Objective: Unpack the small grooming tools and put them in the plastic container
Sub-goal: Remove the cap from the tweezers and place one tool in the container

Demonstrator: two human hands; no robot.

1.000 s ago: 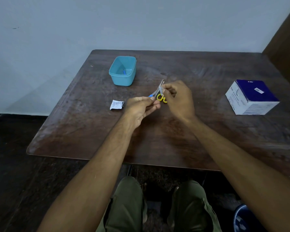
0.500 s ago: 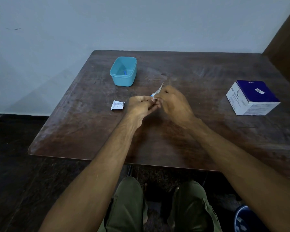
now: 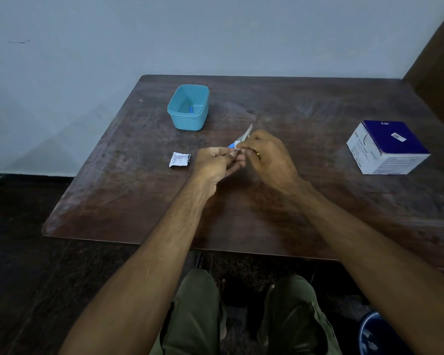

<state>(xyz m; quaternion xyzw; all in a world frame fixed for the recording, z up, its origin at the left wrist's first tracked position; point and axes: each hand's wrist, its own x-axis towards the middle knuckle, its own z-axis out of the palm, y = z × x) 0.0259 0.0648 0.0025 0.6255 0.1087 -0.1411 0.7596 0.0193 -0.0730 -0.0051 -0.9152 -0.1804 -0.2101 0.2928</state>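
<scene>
Over the middle of the dark wooden table [image 3: 118, 201], my left hand [image 3: 217, 163] and my right hand [image 3: 268, 156] meet, fingers pinched together on a small packet [image 3: 237, 144] with a blue part and a grey pointed tip [image 3: 248, 131] sticking up and away. A sliver of yellow [image 3: 258, 154] shows under my right fingers; most of the item is hidden by them. The teal plastic container [image 3: 189, 108] stands open at the back left of the hands, with a small blue piece [image 3: 191, 108] lying inside.
A crumpled white wrapper [image 3: 179, 159] lies on the table just left of my left hand. A white and dark blue cardboard box [image 3: 387, 147] sits near the right edge. A pale wall runs behind the table. My knees are below the front edge.
My right hand has closed in over the item, so the yellow handle loops seen a second ago are almost hidden. Both hands stay at the same spot.
</scene>
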